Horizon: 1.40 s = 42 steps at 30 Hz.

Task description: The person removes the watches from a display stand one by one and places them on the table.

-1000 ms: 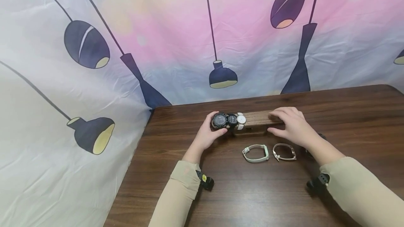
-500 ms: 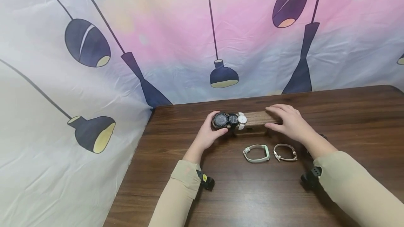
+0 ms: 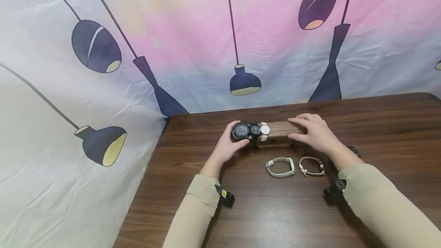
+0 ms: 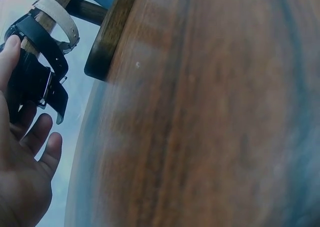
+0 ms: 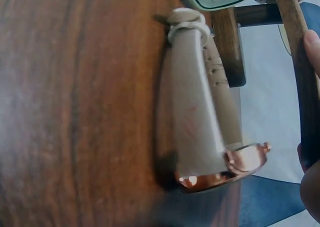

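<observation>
A wooden watch stand (image 3: pixel 280 129) stands near the back of the table, its raised bar carrying three watches at the left. These are a chunky black digital watch (image 3: pixel 240 130), a black watch (image 3: pixel 255 129) and a white-strapped watch (image 3: pixel 265 129). My left hand (image 3: pixel 227 143) grips the chunky watch at the bar's left end, thumb in front and fingers behind. At the other end, my right hand (image 3: pixel 317 133) holds the bar between thumb and fingers. Two closed-loop watches lie in front: a mint-green one (image 3: pixel 280 167) and a pale-strapped rose-gold one (image 3: pixel 311 166).
The brown wood-grain table (image 3: pixel 272 209) runs back to a fabric backdrop (image 3: pixel 206 49) printed with lamps. Black wrist cameras, such as the left one (image 3: pixel 226 199), hang below both sleeves. The stand's foot (image 4: pixel 107 42) shows in the left wrist view.
My right hand has moved a little left along the bar, its thumb and fingers now around the bar's right part. The left hand and the watches have stayed put.
</observation>
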Motion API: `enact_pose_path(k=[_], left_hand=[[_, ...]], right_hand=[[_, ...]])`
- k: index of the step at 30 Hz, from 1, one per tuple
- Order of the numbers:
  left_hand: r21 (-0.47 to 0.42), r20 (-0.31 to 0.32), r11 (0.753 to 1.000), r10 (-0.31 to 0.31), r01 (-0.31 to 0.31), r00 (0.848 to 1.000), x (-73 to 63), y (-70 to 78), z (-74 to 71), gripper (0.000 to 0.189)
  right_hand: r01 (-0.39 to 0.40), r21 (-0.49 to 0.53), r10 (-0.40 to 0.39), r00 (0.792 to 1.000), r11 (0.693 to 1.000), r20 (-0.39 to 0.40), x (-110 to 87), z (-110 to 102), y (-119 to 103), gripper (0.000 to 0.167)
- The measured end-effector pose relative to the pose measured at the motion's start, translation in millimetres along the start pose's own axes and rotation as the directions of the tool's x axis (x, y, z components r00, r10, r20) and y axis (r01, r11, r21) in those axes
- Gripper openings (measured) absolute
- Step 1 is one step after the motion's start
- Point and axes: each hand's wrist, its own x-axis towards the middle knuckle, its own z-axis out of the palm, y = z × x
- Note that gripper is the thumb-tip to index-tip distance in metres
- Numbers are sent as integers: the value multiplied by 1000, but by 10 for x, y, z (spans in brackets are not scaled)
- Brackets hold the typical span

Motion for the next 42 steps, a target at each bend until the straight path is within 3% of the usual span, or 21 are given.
enact_pose_path(k=[11,20,27,36,42], left_hand=[[-18,-9,1000,-2,2,1000,-10,-17,9,69],[-69,-8,998,-9,9,1000,8,-87,26,71],[-74,0,997,-20,19,1000,202,-395,77,73],[9,-60,1000,15,-15,998,207,-391,47,69],[-46,4,999,-14,14,1000,203,-385,26,72]], right_hand=[[-59,53,56,997,997,56,17,-12,30,60],[-63,58,61,998,996,35,14,14,28,59],[-74,56,72,997,996,31,2,-18,35,59],[-90,72,84,993,993,79,31,-60,31,63],[-65,63,61,996,996,60,34,-36,32,60]])
